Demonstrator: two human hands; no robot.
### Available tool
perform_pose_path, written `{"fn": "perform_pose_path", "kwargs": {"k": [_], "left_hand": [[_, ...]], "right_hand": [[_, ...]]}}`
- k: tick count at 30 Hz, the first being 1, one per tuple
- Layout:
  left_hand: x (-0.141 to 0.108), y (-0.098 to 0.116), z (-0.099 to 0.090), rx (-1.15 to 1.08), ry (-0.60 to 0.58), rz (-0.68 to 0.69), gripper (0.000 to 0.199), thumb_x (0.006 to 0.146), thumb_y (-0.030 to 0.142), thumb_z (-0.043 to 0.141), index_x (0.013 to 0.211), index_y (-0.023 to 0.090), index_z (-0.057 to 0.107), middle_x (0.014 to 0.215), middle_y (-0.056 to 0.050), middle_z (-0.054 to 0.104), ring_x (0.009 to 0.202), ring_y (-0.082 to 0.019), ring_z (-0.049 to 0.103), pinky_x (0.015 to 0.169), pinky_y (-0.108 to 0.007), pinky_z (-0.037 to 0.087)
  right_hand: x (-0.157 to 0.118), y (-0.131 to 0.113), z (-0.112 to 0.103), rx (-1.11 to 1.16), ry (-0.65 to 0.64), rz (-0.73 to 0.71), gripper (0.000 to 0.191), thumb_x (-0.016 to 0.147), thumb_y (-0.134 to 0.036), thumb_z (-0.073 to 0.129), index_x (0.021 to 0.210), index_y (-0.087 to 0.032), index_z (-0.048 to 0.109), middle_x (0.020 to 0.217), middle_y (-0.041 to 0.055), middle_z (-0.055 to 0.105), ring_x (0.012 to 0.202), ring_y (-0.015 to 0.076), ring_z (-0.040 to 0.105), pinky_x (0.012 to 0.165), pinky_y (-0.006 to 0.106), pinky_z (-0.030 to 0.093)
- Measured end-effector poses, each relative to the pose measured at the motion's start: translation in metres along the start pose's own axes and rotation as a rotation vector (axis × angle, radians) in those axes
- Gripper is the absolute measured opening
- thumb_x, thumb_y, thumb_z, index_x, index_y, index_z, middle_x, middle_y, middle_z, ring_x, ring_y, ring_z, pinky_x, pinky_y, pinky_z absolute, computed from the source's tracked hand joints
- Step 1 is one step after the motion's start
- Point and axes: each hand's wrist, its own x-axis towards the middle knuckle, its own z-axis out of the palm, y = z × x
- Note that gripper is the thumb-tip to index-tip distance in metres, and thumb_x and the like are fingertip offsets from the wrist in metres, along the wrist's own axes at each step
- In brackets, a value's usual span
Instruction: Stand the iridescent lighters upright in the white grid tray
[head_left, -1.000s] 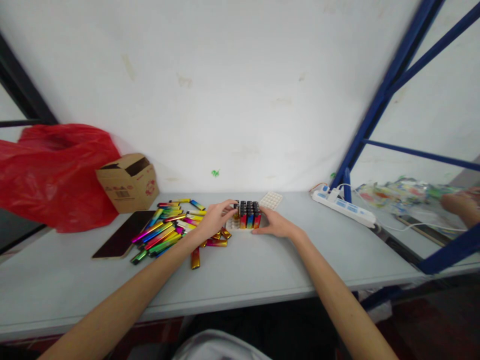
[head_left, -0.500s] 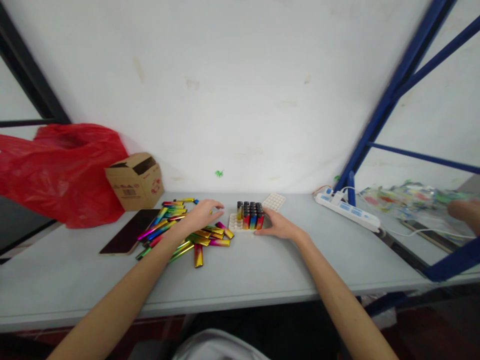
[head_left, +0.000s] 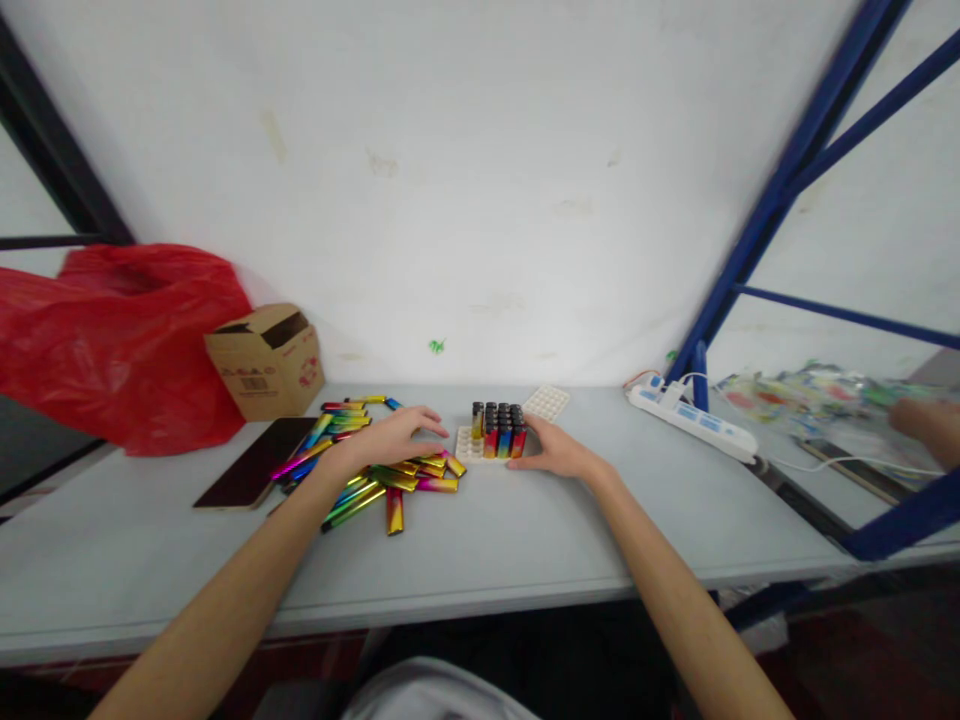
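My left hand (head_left: 399,436) is over the right part of a loose pile of shiny multicoloured lighters (head_left: 395,478), palm down with fingers stretched out. Nothing shows in its grasp; the undersides of its fingers are hidden. Just right of it, a white holed tray (head_left: 463,446) lies flat. Upright lighters with black tops (head_left: 504,432) stand packed in its right part, and one gold lighter (head_left: 477,420) is at their left. My right hand (head_left: 551,447) wraps round the tray's right end, thumb at the front and fingers behind, against the lighters.
A second white tray (head_left: 548,403) lies behind my right hand. At left are a dark phone-like slab (head_left: 251,470), an opened cardboard box (head_left: 271,368) and a red plastic bag (head_left: 127,350). A power strip (head_left: 694,424) lies right, near a blue frame (head_left: 757,220). Another person's hand (head_left: 926,425) is beyond it.
My left hand has lowered slightly and moved a little left over the pile, and some lighters beneath it have shifted. My right hand stays at the tray.
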Motion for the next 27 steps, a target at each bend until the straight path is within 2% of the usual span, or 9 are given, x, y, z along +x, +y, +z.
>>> {"fn": "perform_pose_path", "kwargs": {"k": [4,7,13,17,21,27], "left_hand": [[0.000,0.010,0.002,-0.037,-0.097,0.019,0.040,0.087,0.059,0.061,0.101,0.027,0.081,0.125,-0.009,0.069,0.115,-0.027,0.063,0.103,-0.032,0.043],[-0.001,0.013,0.000,-0.077,-0.124,0.049,0.040,0.088,0.059,0.061,0.103,0.028,0.081,0.120,-0.009,0.071,0.109,-0.026,0.066,0.099,-0.029,0.044],[0.000,0.000,0.003,-0.103,-0.101,0.081,0.038,0.092,0.052,0.056,0.106,0.027,0.080,0.119,-0.009,0.071,0.108,-0.025,0.066,0.100,-0.029,0.044],[0.001,-0.012,0.006,-0.086,-0.077,0.066,0.034,0.090,0.048,0.059,0.104,0.024,0.080,0.121,-0.010,0.070,0.110,-0.025,0.064,0.101,-0.031,0.044],[0.002,-0.010,0.007,-0.055,-0.083,0.077,0.031,0.090,0.045,0.059,0.100,0.023,0.078,0.115,-0.009,0.071,0.109,-0.025,0.064,0.100,-0.031,0.045],[0.002,0.000,0.006,-0.070,-0.028,0.020,0.021,0.083,0.039,0.065,0.092,0.022,0.073,0.098,-0.005,0.073,0.092,-0.024,0.067,0.087,-0.030,0.049]], "right_hand": [[0.000,0.000,0.000,0.008,-0.001,-0.005,0.075,0.073,-0.047,0.085,0.135,-0.016,0.055,0.134,0.0163,0.064,0.121,0.0332,0.061,0.107,0.050,0.045],[0.000,0.000,0.000,0.011,0.000,-0.009,0.075,0.073,-0.046,0.085,0.135,-0.016,0.055,0.135,0.0166,0.063,0.121,0.0336,0.061,0.107,0.051,0.045],[0.000,0.001,0.000,0.019,0.005,-0.010,0.075,0.074,-0.046,0.085,0.136,-0.018,0.055,0.134,0.0151,0.063,0.121,0.0328,0.060,0.107,0.051,0.045],[-0.001,0.001,0.000,0.017,0.013,-0.008,0.075,0.074,-0.046,0.085,0.136,-0.018,0.055,0.134,0.0149,0.064,0.120,0.0327,0.061,0.107,0.050,0.044],[-0.001,0.000,0.000,0.012,0.005,-0.008,0.076,0.074,-0.046,0.085,0.137,-0.017,0.054,0.135,0.0155,0.063,0.121,0.0327,0.060,0.108,0.050,0.044],[0.000,0.001,0.001,0.006,0.009,0.008,0.077,0.073,-0.047,0.085,0.136,-0.016,0.055,0.134,0.0163,0.063,0.120,0.0334,0.061,0.107,0.051,0.045]]}}
